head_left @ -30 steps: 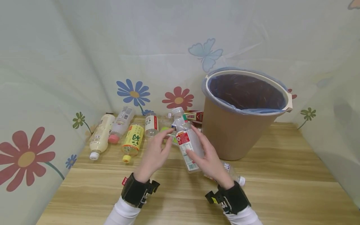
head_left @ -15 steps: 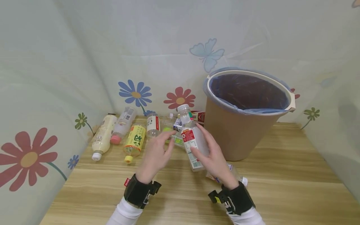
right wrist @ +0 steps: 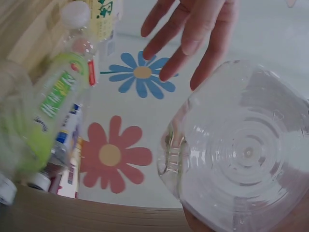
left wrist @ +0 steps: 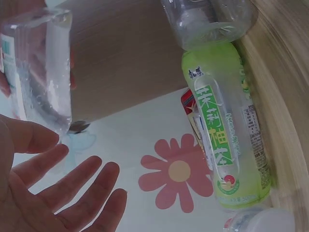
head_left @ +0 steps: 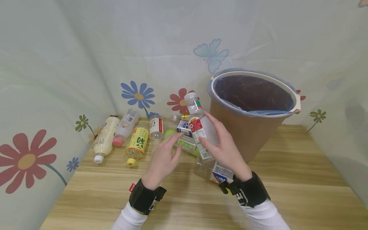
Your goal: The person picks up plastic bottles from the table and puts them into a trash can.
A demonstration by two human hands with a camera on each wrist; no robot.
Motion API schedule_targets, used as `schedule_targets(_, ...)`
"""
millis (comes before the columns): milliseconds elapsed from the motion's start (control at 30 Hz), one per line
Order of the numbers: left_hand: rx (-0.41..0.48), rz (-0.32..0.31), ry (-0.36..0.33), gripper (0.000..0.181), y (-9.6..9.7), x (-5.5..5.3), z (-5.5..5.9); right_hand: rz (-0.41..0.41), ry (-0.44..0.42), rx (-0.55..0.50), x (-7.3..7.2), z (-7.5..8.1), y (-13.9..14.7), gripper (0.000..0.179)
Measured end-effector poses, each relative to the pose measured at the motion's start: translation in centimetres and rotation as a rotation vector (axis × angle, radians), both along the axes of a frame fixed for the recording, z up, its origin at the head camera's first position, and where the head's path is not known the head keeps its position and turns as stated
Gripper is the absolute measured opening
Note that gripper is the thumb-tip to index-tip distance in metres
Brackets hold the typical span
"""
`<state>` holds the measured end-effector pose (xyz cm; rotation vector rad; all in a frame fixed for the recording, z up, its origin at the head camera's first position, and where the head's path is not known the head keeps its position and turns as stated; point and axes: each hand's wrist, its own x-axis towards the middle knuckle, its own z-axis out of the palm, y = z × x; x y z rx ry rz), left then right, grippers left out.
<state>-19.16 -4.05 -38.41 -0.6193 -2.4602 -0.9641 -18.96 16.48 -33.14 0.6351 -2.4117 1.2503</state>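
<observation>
My right hand (head_left: 225, 148) grips a clear plastic bottle (head_left: 199, 129) with a red and white label, thumb on its near side. It is tilted above the table, neck up and away. Its round-ridged base (right wrist: 248, 152) fills much of the right wrist view. To its left, my left hand (head_left: 162, 159) is apart from the bottle, fingers loosely spread and holding nothing. Below them lies a green-labelled bottle (left wrist: 222, 140), beside a blue and white labelled one (head_left: 184, 127). Another clear bottle (head_left: 204, 166) lies partly hidden under my right forearm.
A brown bin (head_left: 247, 134) with a blue liner stands at the back right. On the wooden table's left lie a cream bottle (head_left: 105, 137), a pink-capped bottle (head_left: 126, 126), a yellow-labelled bottle (head_left: 138, 143) and a red and white labelled bottle (head_left: 156, 127). Flowered fabric hangs behind.
My right hand has lifted the bottle higher and slightly to the right, uncovering more of the bottles beneath. My left hand has shifted a little to the right.
</observation>
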Motion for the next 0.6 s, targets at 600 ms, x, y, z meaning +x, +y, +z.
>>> schedule_targets(600,-0.087,-0.071,0.118,0.037,2.4,-0.1,1.4,-0.198,0.097,-0.051,-1.7,12.8,2.7,0.068)
